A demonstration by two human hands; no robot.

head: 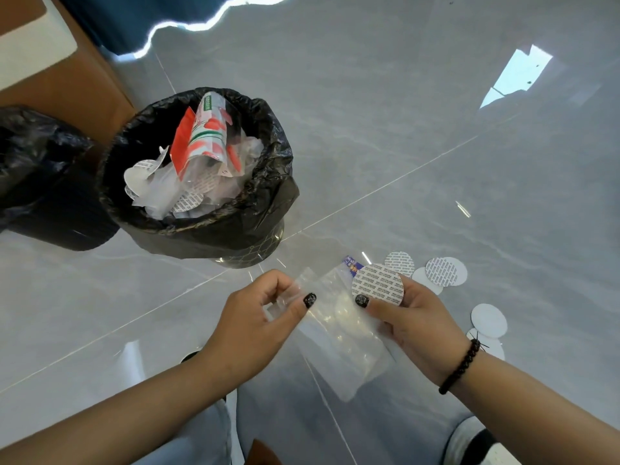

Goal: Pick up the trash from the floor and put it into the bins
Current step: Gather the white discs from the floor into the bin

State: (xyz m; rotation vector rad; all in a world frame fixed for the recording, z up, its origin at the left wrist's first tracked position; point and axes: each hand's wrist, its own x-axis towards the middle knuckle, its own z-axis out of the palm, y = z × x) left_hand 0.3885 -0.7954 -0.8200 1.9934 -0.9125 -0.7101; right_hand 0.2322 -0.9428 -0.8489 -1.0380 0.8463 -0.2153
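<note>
You are holding a clear plastic bag (339,330) stretched between both hands above the grey floor (402,146).

Your left hand (258,317) is pinching the bag's upper corner with curled fingers; your right hand (409,317) is gripping its other edge while clamping a printed round seal disc (377,285) under the thumb. More discs (446,270) are lying on the floor just beyond your right hand, and the black-lined bin (268,182), already holding wrappers, is standing ahead.

A glossy grey tiled floor (402,129) carries two bins lined with black bags: one (198,229) just beyond the left hand (258,317), another (40,182) further left. Round seals (446,270) (some printed, some plain white) lie scattered beside the right hand (412,323).
</note>
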